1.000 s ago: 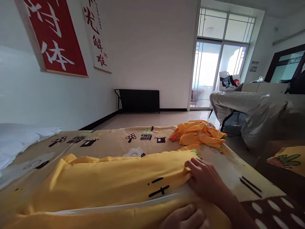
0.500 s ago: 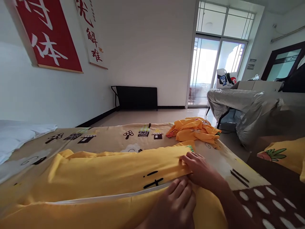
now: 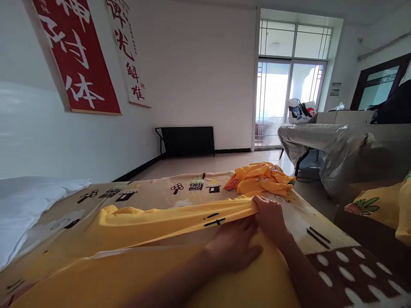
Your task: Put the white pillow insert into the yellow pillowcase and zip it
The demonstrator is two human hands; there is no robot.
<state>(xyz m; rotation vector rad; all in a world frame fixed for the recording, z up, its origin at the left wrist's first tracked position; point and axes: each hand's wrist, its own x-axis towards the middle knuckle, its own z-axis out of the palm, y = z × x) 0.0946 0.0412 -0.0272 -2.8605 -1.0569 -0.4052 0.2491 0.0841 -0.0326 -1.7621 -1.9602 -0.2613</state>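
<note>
A yellow pillowcase [image 3: 141,226] with black printed strokes lies across the bed before me, its long opening facing me. A white strip [image 3: 112,252] shows along part of that opening. My right hand [image 3: 269,211] is closed on the right end of the upper layer and holds it raised and taut. My left hand [image 3: 236,244] rests flat on the lower layer within the opening, thumb spread. Its fingertips lie under the lifted layer, close to my right hand, and are partly hidden and blurred.
A patterned sheet [image 3: 160,192] covers the bed. At the left lies a white pillow [image 3: 35,205]; a crumpled orange cloth [image 3: 260,177] sits at the far edge. Another yellow printed fabric item [image 3: 382,205] is at the right. Beyond stands a plastic-covered table [image 3: 314,132].
My right hand has pulled the upper layer up and tightened it. My left hand has gone from a closed grip at the edge to lying flat inside the opening. The view has tilted up.
</note>
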